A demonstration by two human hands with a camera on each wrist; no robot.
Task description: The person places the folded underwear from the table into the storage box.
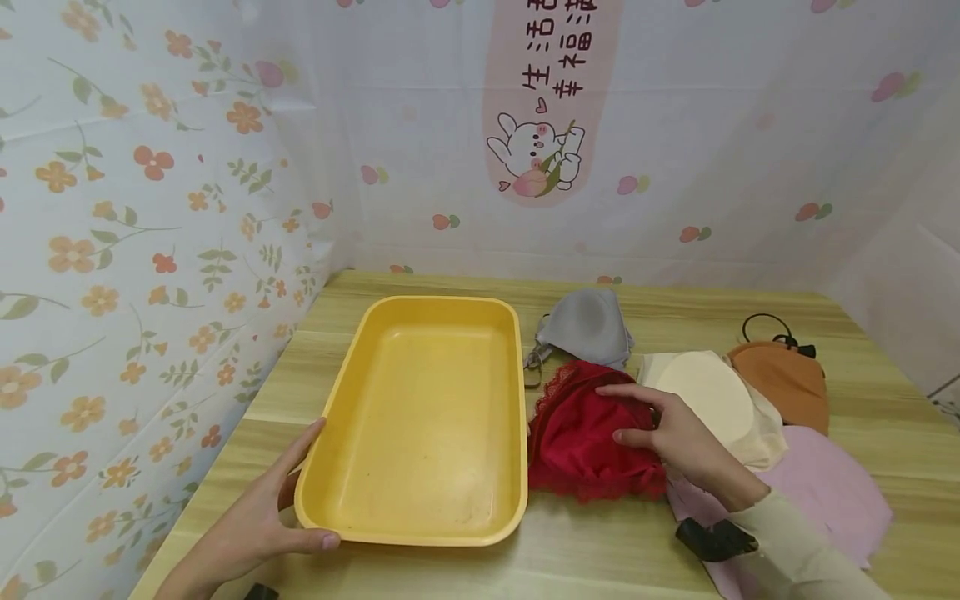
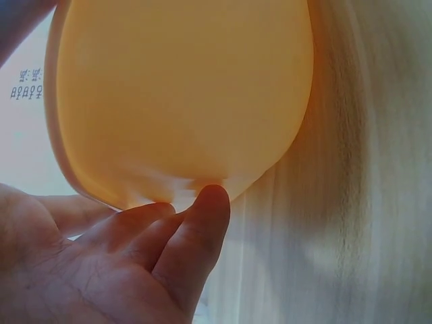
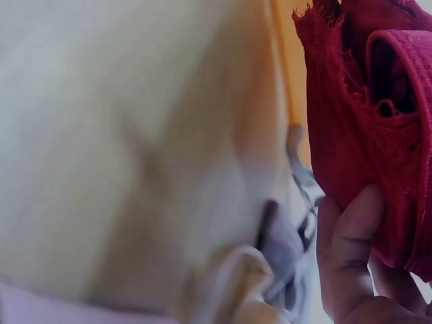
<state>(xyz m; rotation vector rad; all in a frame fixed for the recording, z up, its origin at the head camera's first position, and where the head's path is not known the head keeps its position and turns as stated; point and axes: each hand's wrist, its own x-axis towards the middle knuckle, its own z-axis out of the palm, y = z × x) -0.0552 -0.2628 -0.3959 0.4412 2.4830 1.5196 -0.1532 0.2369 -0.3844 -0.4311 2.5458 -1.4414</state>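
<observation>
My left hand (image 1: 258, 508) spans the near left corner of a yellow plastic tray (image 1: 412, 533). Its thumb touches the near wall and the other fingers the left wall; in the left wrist view, fingertips (image 2: 214, 196) press the tray's outside (image 2: 182, 88). Right of the tray lies a red lace-edged bra (image 1: 585, 442), folded, its cups showing. My right hand (image 1: 678, 433) holds it from above. The right wrist view shows the thumb (image 3: 358, 216) against the red fabric (image 3: 344, 148), with other fingers partly hidden behind.
Behind the red bra is a grey bra (image 1: 592, 321) with straps beside it. Cream (image 1: 705, 392), orange-brown (image 1: 787, 383) and pink (image 1: 825, 492) folded garments overlap on the right. A thin black loop (image 1: 765, 317) lies at the back. Patterned sheets (image 1: 420, 133) border the wooden table (image 1: 292, 408).
</observation>
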